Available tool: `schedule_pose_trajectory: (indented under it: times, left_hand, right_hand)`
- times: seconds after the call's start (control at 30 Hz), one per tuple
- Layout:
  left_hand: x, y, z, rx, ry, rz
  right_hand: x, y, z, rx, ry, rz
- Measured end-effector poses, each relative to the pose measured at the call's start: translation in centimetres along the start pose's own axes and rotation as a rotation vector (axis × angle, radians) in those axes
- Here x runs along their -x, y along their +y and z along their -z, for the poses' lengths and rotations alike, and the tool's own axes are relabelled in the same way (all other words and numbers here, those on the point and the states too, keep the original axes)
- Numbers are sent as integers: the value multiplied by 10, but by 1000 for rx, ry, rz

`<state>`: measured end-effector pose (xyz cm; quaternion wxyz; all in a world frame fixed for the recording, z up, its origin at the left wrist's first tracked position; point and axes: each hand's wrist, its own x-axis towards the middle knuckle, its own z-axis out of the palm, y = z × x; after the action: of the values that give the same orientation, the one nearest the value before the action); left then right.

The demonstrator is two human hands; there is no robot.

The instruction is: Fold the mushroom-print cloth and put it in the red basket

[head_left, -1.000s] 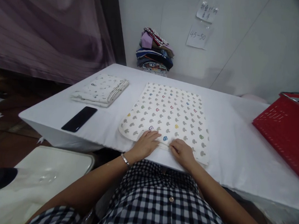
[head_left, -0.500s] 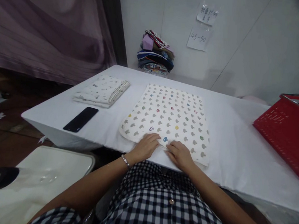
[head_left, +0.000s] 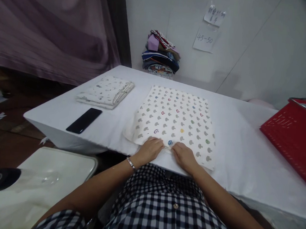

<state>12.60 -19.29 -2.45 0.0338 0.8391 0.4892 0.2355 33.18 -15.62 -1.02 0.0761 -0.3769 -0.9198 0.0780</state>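
Note:
A white cloth with a mushroom print point(head_left: 178, 116) lies folded in layers on the white-covered table point(head_left: 236, 135), right in front of me. Its near edge is pinched between the fingers of my left hand point(head_left: 151, 149) and my right hand point(head_left: 184, 155), which sit close together with a small gap between them. The fingertips curl over and under the edge, so part of them is hidden. At its left near corner the upper layer has drawn back, and a plain layer shows below.
On the left of the table lie a folded patterned cloth point(head_left: 105, 91) and a black phone point(head_left: 84, 120). A red basket point(head_left: 294, 136) stands at the right. Folded fabrics point(head_left: 161, 55) are stacked by the wall. A white stool point(head_left: 58, 177) is at lower left.
Both hands have closed a little more on the cloth's near edge. The upper layer at the left near corner has lifted and pulled in, uncovering the layer beneath.

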Motion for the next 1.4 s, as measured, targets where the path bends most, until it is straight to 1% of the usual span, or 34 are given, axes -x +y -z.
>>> schedule_pose_trajectory:
  times: [0.1,0.23,0.33,0.43,0.57,0.73,0.93,1.13,1.3,1.4]
  left_hand:
    - [0,1,0,-29,7,-12]
    - [-2,2,1,-69,-4,3]
    - [-2,2,2,-73,-29,12]
    - [1,0,4,-17,-48,-24]
    - [8,-3,5,55,-25,-63]
    - [10,-3,5,23,-18,-42]
    - [7,-1,6,-28,-51,-60]
    - [4,-2,7,-52,-44,-100]
    - [2,1,5,-47,-8,-47]
    - [0,2,3,-38,-27,-29]
  right_hand:
    - [0,-2,1,21,-9,25]
    - [0,-2,-1,1,22,55]
    - [0,-1,-2,-21,34,36]
    - [-1,0,-3,-46,30,26]
    - [-2,1,-3,-43,18,14]
    - [-3,-1,-2,-36,21,-4]
    - [-3,-2,-1,-3,12,-9]
    - [-2,-3,-3,19,37,7]
    - [1,-7,-2,60,29,46]
    - [1,-10,0,79,36,69]
